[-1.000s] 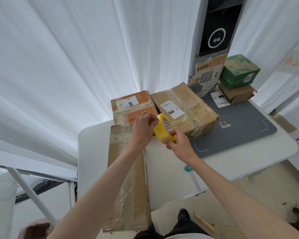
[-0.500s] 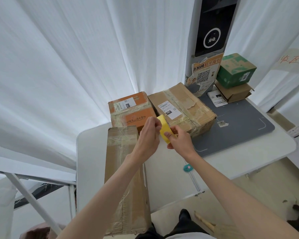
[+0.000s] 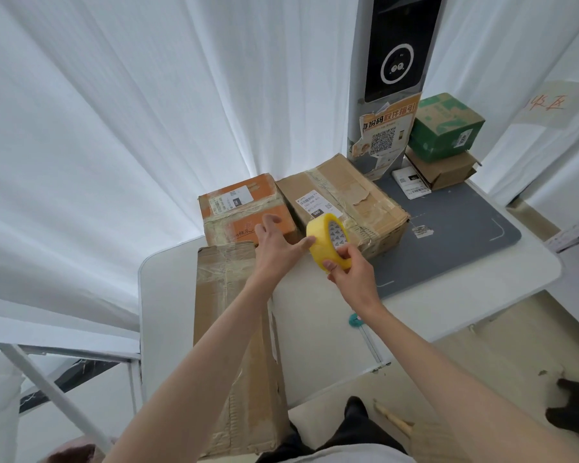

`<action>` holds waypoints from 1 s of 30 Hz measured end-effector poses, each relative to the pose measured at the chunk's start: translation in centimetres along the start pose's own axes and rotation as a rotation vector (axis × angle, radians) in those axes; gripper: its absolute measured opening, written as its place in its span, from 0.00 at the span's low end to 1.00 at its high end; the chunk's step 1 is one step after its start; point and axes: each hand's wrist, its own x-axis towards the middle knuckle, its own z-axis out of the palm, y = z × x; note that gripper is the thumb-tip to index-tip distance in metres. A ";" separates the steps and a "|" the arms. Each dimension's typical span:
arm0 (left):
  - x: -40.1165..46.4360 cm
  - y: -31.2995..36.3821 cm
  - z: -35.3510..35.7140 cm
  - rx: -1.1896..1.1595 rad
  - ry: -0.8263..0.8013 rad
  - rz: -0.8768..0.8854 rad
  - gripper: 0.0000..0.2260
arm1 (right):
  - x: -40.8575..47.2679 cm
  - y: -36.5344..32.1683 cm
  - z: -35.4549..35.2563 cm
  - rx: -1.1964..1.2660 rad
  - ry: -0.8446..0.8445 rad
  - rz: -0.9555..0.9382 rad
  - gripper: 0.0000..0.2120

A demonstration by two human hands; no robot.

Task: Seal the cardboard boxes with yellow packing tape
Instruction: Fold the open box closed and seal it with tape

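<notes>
Right hand [image 3: 350, 274] pinching the lower edge of the roll of yellow packing tape [image 3: 328, 241], thumb and fingers curled round the rim; roll held upright in the air above the white surface [image 3: 315, 315], its open core facing right and toward the camera. Left hand [image 3: 274, 243] spread wide, fingers straight, thumb tip touching the left side of the roll, holding nothing. Below the left forearm, a long flat cardboard box [image 3: 234, 345] lying lengthwise on the surface, its near end hanging over the front edge, old clear tape crossing its top. Behind the left hand, an orange-printed cardboard box [image 3: 238, 208] with a white shipping label, wrapped in clear tape. Just beside it on the right, a wider brown cardboard box [image 3: 351, 198], also labelled, with torn patches on its top, resting partly on a grey mat [image 3: 458, 235]. At the far right corner, a green box [image 3: 447, 125] stacked on a small brown box [image 3: 445, 170]. Beside these, a grey pillar with a black screen [image 3: 398, 48] and an orange QR-code poster [image 3: 385, 135]. White curtains [image 3: 114, 128] all around. Small teal object [image 3: 355, 320] on the surface near the right wrist.
</notes>
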 end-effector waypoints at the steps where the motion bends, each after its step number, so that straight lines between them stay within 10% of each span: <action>1: 0.0 0.0 0.5 0.059 -0.025 0.001 0.31 | 0.0 0.5 -0.3 0.024 0.029 0.033 0.08; 15: -0.4 -2.4 1.3 0.034 0.076 0.175 0.02 | 1.1 12.1 -5.3 -0.302 0.134 0.587 0.16; 30: -1.7 -9.9 -4.9 0.156 0.292 0.186 0.11 | 3.4 12.5 -2.5 -0.381 0.179 0.729 0.24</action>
